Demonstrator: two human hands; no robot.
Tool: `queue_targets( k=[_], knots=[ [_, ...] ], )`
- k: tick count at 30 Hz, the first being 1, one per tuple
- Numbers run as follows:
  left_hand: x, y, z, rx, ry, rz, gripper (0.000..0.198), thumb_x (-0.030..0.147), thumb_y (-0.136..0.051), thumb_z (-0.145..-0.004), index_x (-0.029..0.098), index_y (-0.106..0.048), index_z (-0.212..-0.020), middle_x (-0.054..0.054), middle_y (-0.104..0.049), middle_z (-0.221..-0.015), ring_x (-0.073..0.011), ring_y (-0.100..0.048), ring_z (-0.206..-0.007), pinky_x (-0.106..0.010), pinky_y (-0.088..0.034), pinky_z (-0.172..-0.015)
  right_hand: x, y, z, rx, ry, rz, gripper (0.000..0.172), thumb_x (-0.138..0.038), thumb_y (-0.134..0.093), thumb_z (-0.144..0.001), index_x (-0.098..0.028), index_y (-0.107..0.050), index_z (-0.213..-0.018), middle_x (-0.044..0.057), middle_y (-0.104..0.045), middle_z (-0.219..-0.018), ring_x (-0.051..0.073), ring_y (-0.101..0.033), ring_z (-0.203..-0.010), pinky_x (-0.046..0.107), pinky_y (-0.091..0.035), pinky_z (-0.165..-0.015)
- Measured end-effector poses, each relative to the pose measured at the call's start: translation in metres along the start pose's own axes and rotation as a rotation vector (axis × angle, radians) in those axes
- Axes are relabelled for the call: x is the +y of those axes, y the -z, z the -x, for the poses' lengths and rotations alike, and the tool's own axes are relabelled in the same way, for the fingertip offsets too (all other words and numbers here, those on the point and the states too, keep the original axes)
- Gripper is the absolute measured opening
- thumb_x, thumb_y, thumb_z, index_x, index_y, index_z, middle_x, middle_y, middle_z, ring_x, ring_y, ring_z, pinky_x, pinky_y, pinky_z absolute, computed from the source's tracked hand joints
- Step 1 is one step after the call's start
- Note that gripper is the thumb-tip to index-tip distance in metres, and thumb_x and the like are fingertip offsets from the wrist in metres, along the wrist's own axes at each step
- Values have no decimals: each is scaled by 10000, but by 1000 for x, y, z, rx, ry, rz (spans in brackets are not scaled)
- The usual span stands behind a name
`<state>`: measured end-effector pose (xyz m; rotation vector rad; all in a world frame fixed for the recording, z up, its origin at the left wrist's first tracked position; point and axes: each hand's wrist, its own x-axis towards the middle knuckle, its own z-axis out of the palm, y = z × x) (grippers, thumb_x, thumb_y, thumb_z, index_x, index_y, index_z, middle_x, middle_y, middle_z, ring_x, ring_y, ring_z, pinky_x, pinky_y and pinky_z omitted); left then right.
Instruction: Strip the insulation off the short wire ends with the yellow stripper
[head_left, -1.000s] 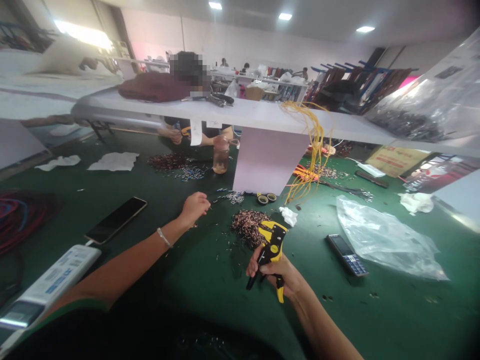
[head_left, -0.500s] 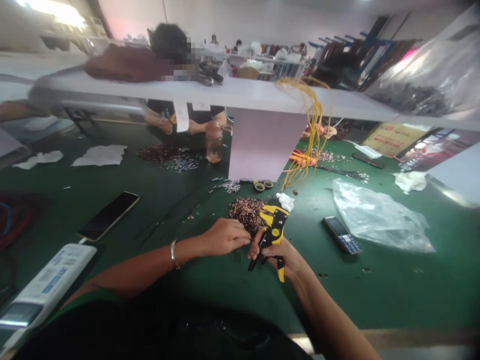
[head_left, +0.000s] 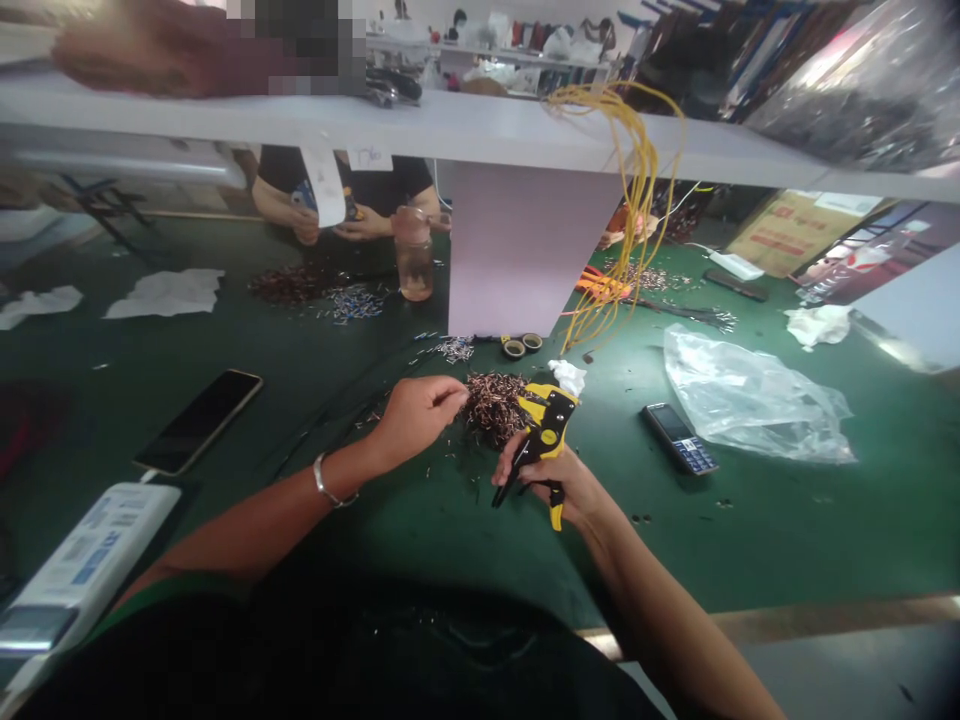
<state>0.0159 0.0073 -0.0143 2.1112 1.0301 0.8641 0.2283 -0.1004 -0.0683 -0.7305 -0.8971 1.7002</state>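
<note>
My right hand (head_left: 564, 478) is wrapped round the handles of yellow-and-black wire strippers (head_left: 549, 432), whose jaws point up and to the left. My left hand (head_left: 424, 412), with a silver bangle on the wrist, has thumb and fingers pinched together at the left edge of a heap of short brown wire pieces (head_left: 495, 405). Whatever lies in that pinch is too small to make out. The strippers' jaws overlap the heap's right side from my viewpoint. Just behind them is a crumpled white tissue (head_left: 568, 376).
A smartphone (head_left: 199, 422) and a white power strip (head_left: 90, 560) lie left. To the right are a keypad phone (head_left: 679, 440) and a clear plastic bag (head_left: 750, 400). Yellow wires (head_left: 637, 160) hang off the shelf (head_left: 495, 130). Across the table, a person's hands (head_left: 360, 222) are near a bottle (head_left: 414, 262).
My left hand has drawn away from my right hand, moving left and up to the heap's edge. The wire strippers stay in my right hand. The whole view has tilted down somewhat.
</note>
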Motion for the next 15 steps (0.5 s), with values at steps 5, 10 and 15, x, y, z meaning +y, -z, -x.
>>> queue_targets(
  k=[5, 10, 15],
  knots=[
    [11, -9, -2, 3, 16, 3, 190, 158, -582, -874, 185, -719, -744, 35, -603, -557, -119, -526, -553, -229, -362, -580, 2, 1, -2, -16, 18, 3, 244, -166, -774, -676, -155, -751, -918, 49, -770, -807, 228, -707, -775, 403, -557, -835],
    [16, -20, 2, -37, 69, 15, 165, 158, -584, -865, 195, -712, -767, 30, -593, -547, -132, -523, -544, -236, -345, -572, 3, 5, -3, 9, 23, 12, 272, -144, -750, -674, -151, -750, -945, 54, -785, -837, 233, -721, -795, 396, -548, -847],
    [14, -28, 5, -51, 62, -16, 187, 139, -562, -866, 192, -689, -740, 28, -585, -543, -132, -518, -534, -239, -331, -567, 2, 2, 2, 76, 58, 42, 300, -98, -703, -675, -156, -745, -967, 47, -788, -833, 218, -723, -796, 363, -537, -833]
  ],
)
